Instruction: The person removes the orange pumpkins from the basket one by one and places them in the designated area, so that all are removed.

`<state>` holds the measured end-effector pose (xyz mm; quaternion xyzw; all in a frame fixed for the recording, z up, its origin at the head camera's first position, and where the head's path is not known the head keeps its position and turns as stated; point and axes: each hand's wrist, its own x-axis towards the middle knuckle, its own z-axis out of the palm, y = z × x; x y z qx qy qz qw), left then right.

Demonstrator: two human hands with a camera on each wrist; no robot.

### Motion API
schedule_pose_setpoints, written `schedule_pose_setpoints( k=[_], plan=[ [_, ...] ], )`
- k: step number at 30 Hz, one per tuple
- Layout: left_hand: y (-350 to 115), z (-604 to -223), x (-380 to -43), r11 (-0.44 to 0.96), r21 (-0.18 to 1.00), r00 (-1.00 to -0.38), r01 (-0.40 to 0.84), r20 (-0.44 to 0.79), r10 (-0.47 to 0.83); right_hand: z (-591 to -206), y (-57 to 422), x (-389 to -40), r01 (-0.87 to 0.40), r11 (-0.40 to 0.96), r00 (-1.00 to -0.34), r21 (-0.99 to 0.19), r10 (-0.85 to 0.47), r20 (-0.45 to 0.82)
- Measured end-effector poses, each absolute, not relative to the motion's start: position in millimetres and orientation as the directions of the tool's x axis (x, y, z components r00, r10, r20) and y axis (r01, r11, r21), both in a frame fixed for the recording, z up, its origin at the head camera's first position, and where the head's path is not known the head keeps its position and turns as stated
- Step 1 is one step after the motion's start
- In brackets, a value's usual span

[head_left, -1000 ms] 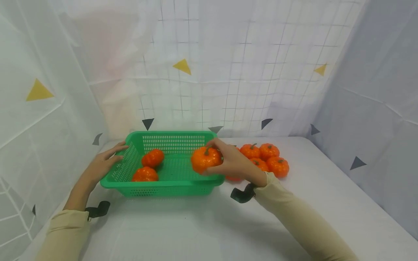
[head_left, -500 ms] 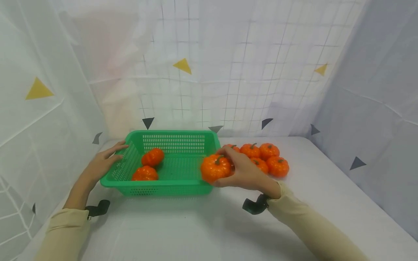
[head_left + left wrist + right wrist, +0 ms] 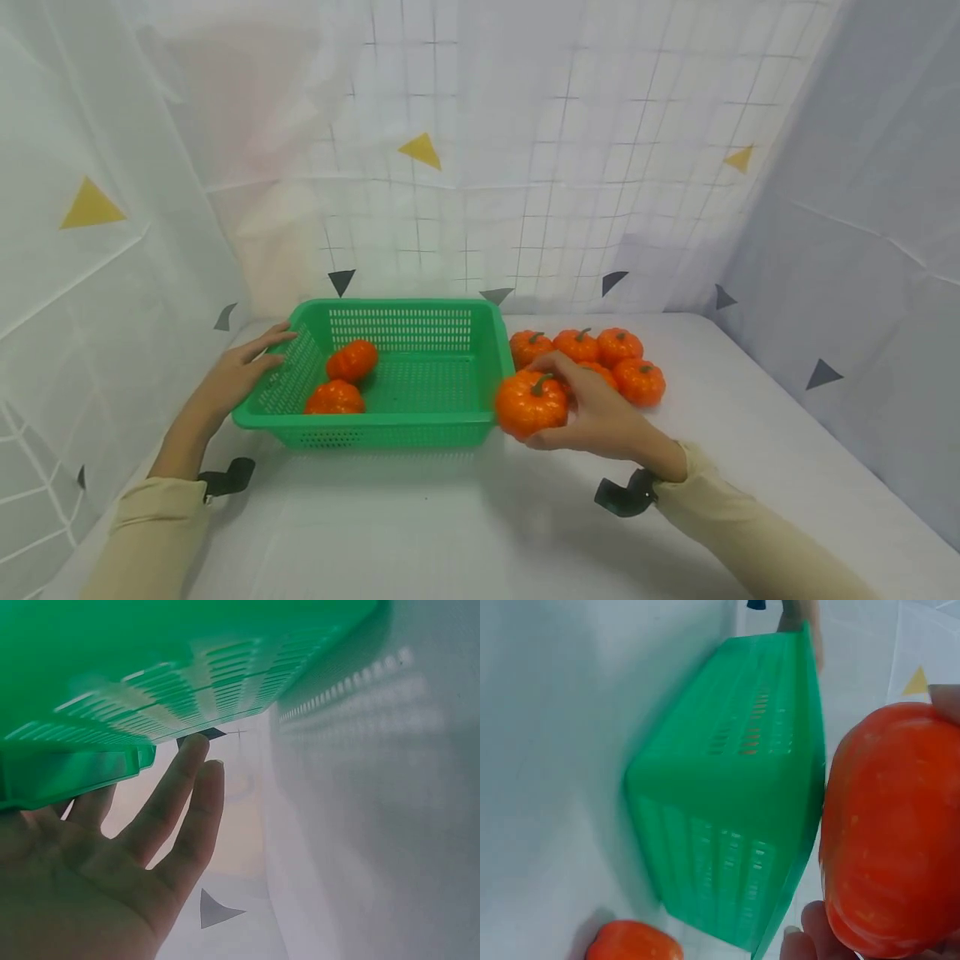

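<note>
My right hand [image 3: 603,421] grips a small orange pumpkin [image 3: 528,408] with a green stem, fingers behind and above it, thumb along its near side. The pumpkin is in the air just outside the right front corner of a green plastic basket [image 3: 390,419]; in the right wrist view its smooth side [image 3: 892,832] fills the right part. My left hand [image 3: 225,383] rests at the basket's left rim; the left wrist view has its fingers [image 3: 196,817] fairly straight along the outside. Two orange pumpkins, one toward the back [image 3: 352,361] and one in front [image 3: 335,400], lie in the basket's left half.
Several more orange pumpkins [image 3: 576,343] sit grouped on the white table [image 3: 420,525], right of the basket and partly behind my right hand. White sheets [image 3: 480,200] with yellow and dark triangles enclose the table at the back and sides.
My right hand has carried its pumpkin rightward and toward me, from over the basket's right part to outside its rim. My left hand and the two pumpkins in the basket have stayed put.
</note>
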<state>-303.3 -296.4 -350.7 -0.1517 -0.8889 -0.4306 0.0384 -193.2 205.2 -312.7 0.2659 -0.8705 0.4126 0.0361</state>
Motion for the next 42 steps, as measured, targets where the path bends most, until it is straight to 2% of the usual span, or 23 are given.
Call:
schedule_pose_setpoints(
  k=[9,20,27,35,42],
  plan=[
    [-297.9,-352.6,-302.8,0.584,0.758,-0.955,0.29,0.187,0.23,-322.9,220.5,-195.1,-0.447,0.53,-0.882,-0.72,-0.397,0.255],
    [-298.7,-352.3,-301.3,0.585,0.746,-0.945,0.32,0.211,0.249,-349.1,235.6,-197.7,-0.375,0.657,-0.921,-0.654,-0.342,0.185],
    [-298.6,-350.9,-302.6,0.573,0.748,-0.94,0.335,0.225,0.255,-365.4,242.8,-201.7,-0.392,0.695,-0.915,-0.604,-0.364,0.175],
    [-298.8,-352.1,-304.8,0.582,0.744,-0.943,0.327,0.216,0.254,-379.6,246.8,-203.9,-0.333,0.715,-0.935,-0.614,-0.334,0.118],
    [-297.9,-351.1,-304.5,0.592,0.739,-0.945,0.322,0.214,0.248,-384.5,246.4,-206.0,-0.345,0.724,-0.933,-0.597,-0.333,0.135]
  ],
)
